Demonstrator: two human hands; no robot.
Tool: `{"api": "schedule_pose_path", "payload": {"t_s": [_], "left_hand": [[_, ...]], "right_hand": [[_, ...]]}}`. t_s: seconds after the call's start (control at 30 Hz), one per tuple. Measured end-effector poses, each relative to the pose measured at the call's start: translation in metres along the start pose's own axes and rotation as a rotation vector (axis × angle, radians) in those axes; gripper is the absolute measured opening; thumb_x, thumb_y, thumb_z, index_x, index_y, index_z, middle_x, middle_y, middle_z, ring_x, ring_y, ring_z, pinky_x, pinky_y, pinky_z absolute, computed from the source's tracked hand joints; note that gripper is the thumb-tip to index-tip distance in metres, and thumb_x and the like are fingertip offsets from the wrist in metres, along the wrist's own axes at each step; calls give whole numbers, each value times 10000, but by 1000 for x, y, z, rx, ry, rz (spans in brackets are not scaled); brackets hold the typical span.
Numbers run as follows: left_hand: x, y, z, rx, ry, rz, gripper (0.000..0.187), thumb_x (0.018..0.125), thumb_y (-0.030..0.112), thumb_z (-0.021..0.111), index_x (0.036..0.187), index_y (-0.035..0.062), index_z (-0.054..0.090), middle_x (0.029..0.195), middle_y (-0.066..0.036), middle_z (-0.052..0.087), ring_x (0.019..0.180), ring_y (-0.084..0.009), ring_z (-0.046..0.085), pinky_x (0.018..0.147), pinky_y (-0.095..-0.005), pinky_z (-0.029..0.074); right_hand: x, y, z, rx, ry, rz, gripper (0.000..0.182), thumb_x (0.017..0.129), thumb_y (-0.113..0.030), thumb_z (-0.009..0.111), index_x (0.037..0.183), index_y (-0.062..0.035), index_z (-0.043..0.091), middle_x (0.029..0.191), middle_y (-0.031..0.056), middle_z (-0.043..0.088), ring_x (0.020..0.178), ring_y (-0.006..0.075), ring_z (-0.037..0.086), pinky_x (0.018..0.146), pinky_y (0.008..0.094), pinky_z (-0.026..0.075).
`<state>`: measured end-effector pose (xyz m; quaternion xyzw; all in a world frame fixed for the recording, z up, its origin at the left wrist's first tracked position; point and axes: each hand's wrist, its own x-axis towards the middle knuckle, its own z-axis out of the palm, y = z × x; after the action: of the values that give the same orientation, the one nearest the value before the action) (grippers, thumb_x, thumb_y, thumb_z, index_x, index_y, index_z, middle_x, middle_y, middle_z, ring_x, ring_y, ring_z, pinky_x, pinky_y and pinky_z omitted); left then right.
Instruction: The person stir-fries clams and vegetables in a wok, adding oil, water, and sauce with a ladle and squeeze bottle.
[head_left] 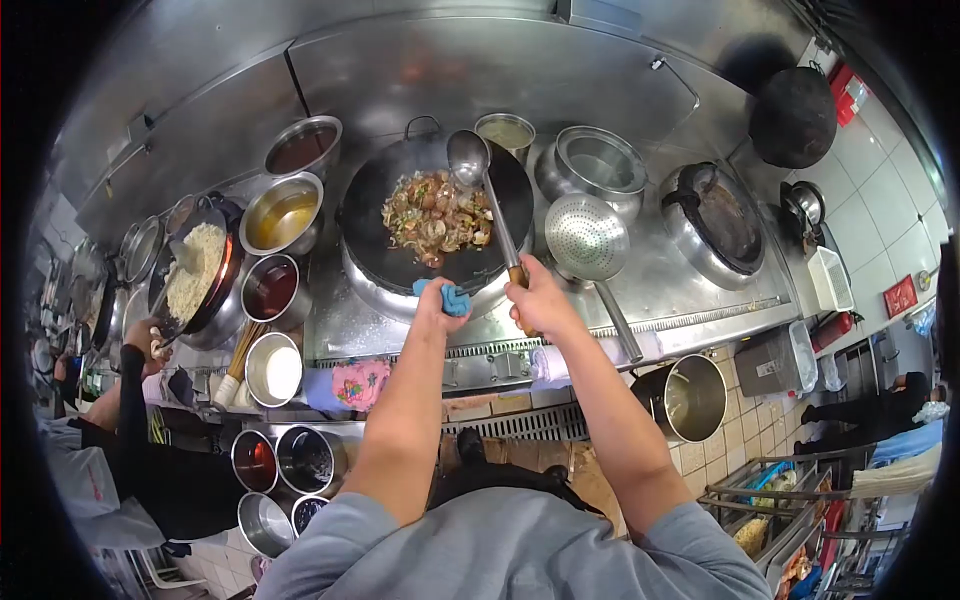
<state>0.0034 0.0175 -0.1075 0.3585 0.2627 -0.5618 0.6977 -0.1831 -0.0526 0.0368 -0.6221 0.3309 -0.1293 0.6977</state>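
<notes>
Ladle (487, 196) shaft runs toward 11 o'clock from right hand (530, 295), grip closed on handle, bowl over wok (380, 215); left hand (437, 305) clamps blue cloth (452, 297) on rim.

I have one view only, from the camera worn on the head. It looks forward and steeply down over my own shoulders and both arms, close above the desk (640, 270). The wide lens bends the edges round; the wok (400, 260) sits just above the picture's middle, floor tiles at right.
</notes>
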Motion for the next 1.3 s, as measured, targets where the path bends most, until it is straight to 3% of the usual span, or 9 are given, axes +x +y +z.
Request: {"api": "schedule_pose_path", "payload": {"t_s": [0.1, 0.27, 0.4, 0.63, 0.8, 0.97, 1.07, 1.1, 1.3], "left_hand": [[-10, -15, -12, -49, -296, 79, 197, 788, 170, 572, 642, 138, 443, 626, -18, 468, 553, -203, 487, 571, -357, 488], [-52, -19, 6, 10, -25, 115, 215, 792, 174, 571, 632, 151, 429, 574, -17, 419, 490, -198, 452, 492, -357, 450], [-38, -10, 8, 6, 52, 148, 228, 798, 179, 564, 617, 167, 426, 560, -11, 410, 465, -185, 443, 442, -338, 412], [-17, -1, -14, 115, -106, 179, 279, 820, 311, 648, 690, 136, 474, 627, -22, 524, 543, -188, 555, 522, -324, 520], [-91, -51, -43, 98, -361, -68, 440, 821, 444, 713, 1032, 83, 576, 839, -84, 635, 674, -221, 635, 601, -311, 557], [-121, -179, -194, 814, -74, -39, 313, 836, 226, 687, 1086, 69, 582, 913, -80, 648, 844, -224, 634, 703, -392, 541], [-120, -241, -312, 2142, 80, -52, 415, 808, 293, 669, 1100, 13, 574, 965, -113, 652, 853, -265, 629, 763, -420, 520], [-121, -253, -335, 2139, 37, -77, 405, 805, 279, 665, 1097, 12, 574, 962, -113, 650, 844, -264, 630, 754, -417, 521], [-157, -265, -359, 2064, 93, -214, 350, 790, 198, 640, 1077, 8, 574, 942, -108, 643, 794, -258, 633, 701, -399, 528]], "right_hand": [[-14, 2, -10, -249, 39, -94, 624, 890, -28, 563, 1444, -42, 275, 829, 81, 551, 531, 118, 522, 428, 281, 410], [-18, 29, -24, -611, 164, -488, 635, 886, -18, 559, 1452, -51, 273, 842, 57, 551, 558, 105, 500, 471, 277, 409], [-40, 17, -19, 227, -43, -117, 633, 904, -24, 543, 1468, -91, 264, 798, 35, 499, 513, 106, 481, 439, 269, 398], [-121, 71, -88, 259, 238, -196, 635, 921, -42, 549, 1480, -112, 257, 781, 26, 513, 507, 92, 458, 416, 244, 386], [-265, 101, -173, 283, 521, -4, 542, 928, -54, 499, 1435, -109, 318, 591, -36, 399, 396, 46, 345, 343, 203, 279], [-398, 183, -234, 131, 778, 212, 647, 917, -43, 467, 1493, -112, 181, 601, -7, 431, 369, 59, 392, 300, 217, 301], [-444, 220, -268, -286, 857, 434, 560, 896, -99, 561, 1414, -10, 370, 774, 49, 547, 653, 122, 546, 573, 293, 454], [-457, 258, -286, -621, 913, 222, 573, 891, -128, 592, 1411, -11, 378, 842, 97, 609, 697, 152, 574, 631, 323, 480], [-409, 319, -339, -529, 1046, 565, 476, 862, -122, 497, 1312, 19, 436, 860, 281, 633, 819, 399, 651, 749, 437, 517]]}}
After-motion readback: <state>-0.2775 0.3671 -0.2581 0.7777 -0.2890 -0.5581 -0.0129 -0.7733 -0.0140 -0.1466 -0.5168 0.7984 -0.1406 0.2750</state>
